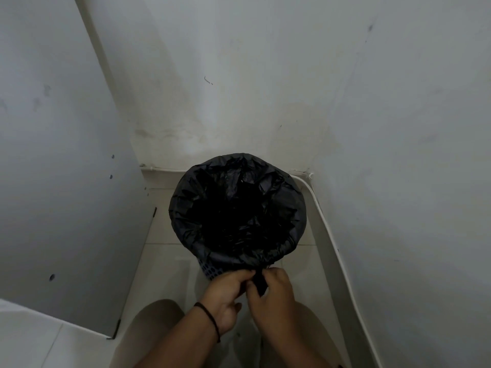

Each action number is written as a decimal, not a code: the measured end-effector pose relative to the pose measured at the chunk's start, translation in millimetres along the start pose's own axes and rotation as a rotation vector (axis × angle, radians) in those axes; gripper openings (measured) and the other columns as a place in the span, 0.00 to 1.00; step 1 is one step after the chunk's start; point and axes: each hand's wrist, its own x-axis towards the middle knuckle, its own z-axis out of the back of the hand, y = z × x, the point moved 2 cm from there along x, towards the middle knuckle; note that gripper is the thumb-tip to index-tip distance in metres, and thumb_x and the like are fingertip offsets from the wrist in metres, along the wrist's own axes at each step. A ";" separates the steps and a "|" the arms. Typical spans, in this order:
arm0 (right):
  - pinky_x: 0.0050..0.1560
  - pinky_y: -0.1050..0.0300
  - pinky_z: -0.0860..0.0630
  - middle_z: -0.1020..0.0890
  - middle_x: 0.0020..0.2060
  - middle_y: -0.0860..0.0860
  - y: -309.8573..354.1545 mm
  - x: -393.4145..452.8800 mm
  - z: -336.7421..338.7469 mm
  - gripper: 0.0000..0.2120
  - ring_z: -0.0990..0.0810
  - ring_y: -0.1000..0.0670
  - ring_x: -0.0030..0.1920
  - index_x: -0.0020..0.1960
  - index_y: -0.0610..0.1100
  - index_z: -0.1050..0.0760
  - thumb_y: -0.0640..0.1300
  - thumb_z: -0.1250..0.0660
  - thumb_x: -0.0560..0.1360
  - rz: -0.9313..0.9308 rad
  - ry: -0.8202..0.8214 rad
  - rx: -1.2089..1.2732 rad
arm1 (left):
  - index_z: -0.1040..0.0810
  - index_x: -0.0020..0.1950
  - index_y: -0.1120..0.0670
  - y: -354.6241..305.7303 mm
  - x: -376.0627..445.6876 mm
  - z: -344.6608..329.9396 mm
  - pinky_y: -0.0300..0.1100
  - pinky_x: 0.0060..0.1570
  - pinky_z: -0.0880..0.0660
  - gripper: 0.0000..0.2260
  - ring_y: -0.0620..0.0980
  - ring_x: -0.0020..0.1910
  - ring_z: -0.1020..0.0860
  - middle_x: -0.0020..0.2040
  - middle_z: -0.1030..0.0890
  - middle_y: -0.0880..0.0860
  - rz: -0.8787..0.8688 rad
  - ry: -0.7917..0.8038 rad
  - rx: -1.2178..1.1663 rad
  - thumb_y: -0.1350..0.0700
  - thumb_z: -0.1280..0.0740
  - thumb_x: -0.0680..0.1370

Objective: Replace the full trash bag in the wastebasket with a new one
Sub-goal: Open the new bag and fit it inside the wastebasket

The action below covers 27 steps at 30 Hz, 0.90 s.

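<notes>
Hands, left [228, 288] and right [276, 290], pinch the crinkled black plastic trash bag's [236, 208] gathered slack beside the perforated blue wastebasket [211, 272]; overtightening could tear it.

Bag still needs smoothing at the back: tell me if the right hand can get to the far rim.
Probably yes: the right hand pinches slack bag at the near rim, and nothing stands above the open bin between it and the far rim.

Wearing a thin black band [210, 318] around the left wrist, showing bare forearms without sleeves, wearing light beige trousers [148, 330] over the knees.
</notes>
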 end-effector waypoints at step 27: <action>0.36 0.71 0.30 0.18 0.39 0.49 -11.7 12.8 8.9 0.08 0.21 0.51 0.41 0.43 0.44 0.20 0.39 0.37 0.77 -0.217 0.046 0.347 | 0.20 0.36 0.55 -8.1 -26.8 7.5 0.40 0.34 0.31 0.07 0.45 0.33 0.27 0.34 0.21 0.51 -0.561 -0.148 0.581 0.58 0.34 0.73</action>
